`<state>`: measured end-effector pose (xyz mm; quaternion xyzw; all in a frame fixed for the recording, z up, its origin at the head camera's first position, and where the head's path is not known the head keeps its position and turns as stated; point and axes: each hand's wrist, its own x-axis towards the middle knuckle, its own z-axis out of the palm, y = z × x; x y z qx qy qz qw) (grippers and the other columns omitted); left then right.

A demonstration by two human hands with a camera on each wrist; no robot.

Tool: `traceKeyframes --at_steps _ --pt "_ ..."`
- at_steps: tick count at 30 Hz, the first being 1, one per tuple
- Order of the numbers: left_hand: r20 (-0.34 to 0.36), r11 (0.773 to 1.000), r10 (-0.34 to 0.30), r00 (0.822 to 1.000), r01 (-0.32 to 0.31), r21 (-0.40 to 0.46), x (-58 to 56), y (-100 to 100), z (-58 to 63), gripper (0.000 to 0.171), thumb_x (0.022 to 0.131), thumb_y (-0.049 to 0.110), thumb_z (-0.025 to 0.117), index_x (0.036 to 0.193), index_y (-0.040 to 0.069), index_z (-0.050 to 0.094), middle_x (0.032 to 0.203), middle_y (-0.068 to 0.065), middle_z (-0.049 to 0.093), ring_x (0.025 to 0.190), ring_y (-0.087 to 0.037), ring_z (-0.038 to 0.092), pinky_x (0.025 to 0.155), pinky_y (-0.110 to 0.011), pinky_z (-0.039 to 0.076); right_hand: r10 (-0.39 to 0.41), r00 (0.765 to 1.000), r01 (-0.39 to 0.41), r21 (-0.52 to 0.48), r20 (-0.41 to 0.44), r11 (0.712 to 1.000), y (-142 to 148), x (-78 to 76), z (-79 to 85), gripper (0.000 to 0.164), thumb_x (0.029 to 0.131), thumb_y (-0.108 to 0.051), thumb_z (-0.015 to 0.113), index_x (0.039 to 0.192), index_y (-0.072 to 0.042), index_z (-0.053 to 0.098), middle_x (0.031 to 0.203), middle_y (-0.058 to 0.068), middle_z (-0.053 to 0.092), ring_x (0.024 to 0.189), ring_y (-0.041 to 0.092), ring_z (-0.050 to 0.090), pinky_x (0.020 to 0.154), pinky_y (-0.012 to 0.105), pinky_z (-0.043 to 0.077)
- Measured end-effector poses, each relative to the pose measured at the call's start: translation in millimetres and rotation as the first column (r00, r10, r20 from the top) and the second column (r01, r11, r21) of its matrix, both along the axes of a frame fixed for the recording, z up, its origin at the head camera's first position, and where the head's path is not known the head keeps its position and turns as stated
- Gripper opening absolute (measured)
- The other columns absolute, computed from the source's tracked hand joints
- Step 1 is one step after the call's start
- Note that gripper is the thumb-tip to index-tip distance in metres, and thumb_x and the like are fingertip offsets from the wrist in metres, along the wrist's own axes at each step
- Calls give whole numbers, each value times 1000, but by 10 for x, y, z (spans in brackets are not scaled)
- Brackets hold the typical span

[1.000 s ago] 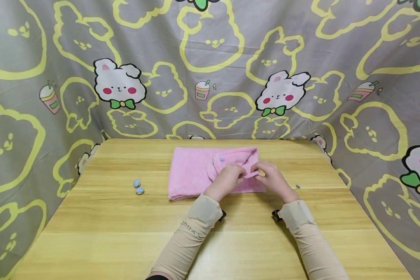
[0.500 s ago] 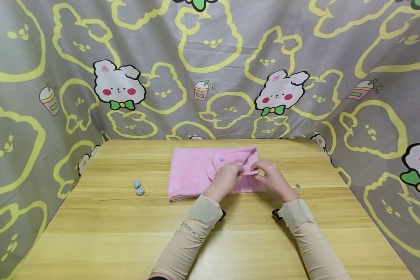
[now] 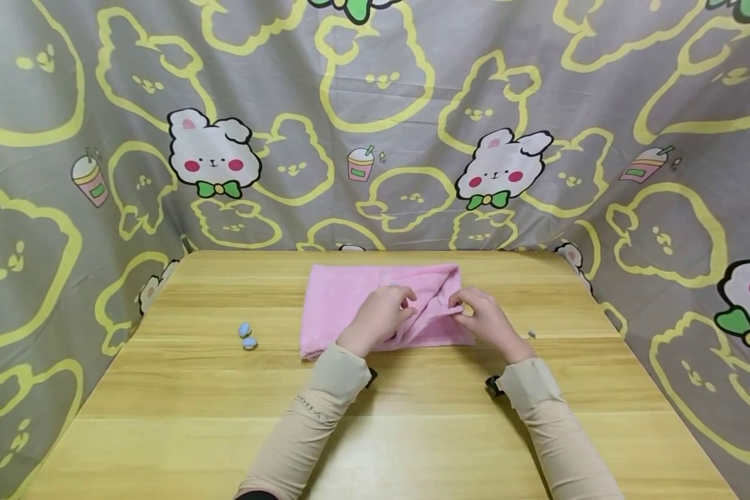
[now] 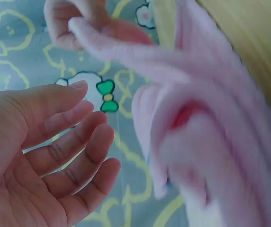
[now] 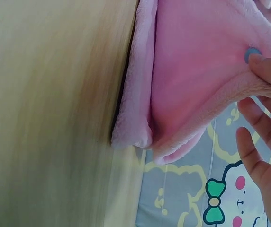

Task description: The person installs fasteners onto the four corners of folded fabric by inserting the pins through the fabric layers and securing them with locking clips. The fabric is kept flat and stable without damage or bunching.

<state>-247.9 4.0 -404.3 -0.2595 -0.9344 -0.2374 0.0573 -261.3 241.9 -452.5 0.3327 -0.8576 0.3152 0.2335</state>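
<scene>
A folded pink plush cloth (image 3: 337, 302) lies on the wooden table, its right half lifted and creased. My right hand (image 3: 484, 319) pinches the cloth's raised edge; in the right wrist view its thumb lies at a small round blue piece (image 5: 250, 54) on the pink fabric (image 5: 187, 61). Over the cloth's middle is my left hand (image 3: 378, 312), fingers loosely bent with nothing between them. The left wrist view shows that hand (image 4: 64, 156) apart from the blurred pink folds (image 4: 221, 113). Another blue spot (image 3: 392, 285) on the cloth is mostly covered by my left hand.
Two small blue-and-white rounded pieces (image 3: 247, 336) lie on the table (image 3: 162, 403) left of the cloth. A tiny bluish piece (image 3: 531, 334) lies to the right. A grey curtain (image 3: 400, 149) with rabbit prints surrounds the table's back and sides.
My left hand has let go of the cloth beside my right hand and moved left. The flap between them has slumped into diagonal folds. My right hand keeps its place.
</scene>
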Motion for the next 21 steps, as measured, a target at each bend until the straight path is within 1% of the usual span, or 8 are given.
traceKeyframes --at_steps 5,9,12,15,17,21 --pt "-37 1000 20 999 -20 -2 24 -299 21 20 91 18 67 107 7 69 93 -5 72 87 -19 67 82 -35 54 7 1000 -7 -3 -18 1000 -8 8 2 26 71 11 75 82 -9 63 81 4 66 80 15 58 73 35 52" --pt "-68 998 66 995 -67 -6 51 -581 13 20 90 17 68 107 6 69 94 -8 72 86 -22 68 81 -37 55 -2 999 2 5 -39 1000 -8 5 -6 28 71 10 76 83 -10 62 81 3 65 80 16 59 72 33 52" --pt "-75 993 112 991 -114 -19 74 -833 8 20 89 16 68 106 6 69 95 -10 72 85 -24 68 79 -39 56 -5 999 5 8 -47 1000 -9 -1 -18 28 71 9 77 82 -11 61 81 3 65 80 16 59 72 34 53" --pt "-74 986 156 985 -160 -50 90 -1116 -5 20 89 17 69 106 5 69 95 -12 72 85 -25 68 76 -40 57 -5 999 5 1 -43 1000 -12 -5 -29 26 72 8 77 82 -10 62 80 2 64 80 16 59 72 36 53" --pt "-70 981 176 982 -181 -68 98 -1314 -18 21 89 16 69 106 4 69 95 -14 71 84 -26 68 74 -41 57 -8 999 8 2 -45 1000 -11 -9 -32 25 73 7 77 82 -10 62 80 2 63 80 16 59 71 36 53" --pt "-68 967 224 972 -230 -106 110 -1687 -28 23 88 14 69 106 1 69 96 -17 72 85 -30 69 74 -45 56 -17 999 18 8 -47 1000 -6 -10 -21 25 73 7 77 83 -10 62 80 1 63 80 15 58 72 34 53"
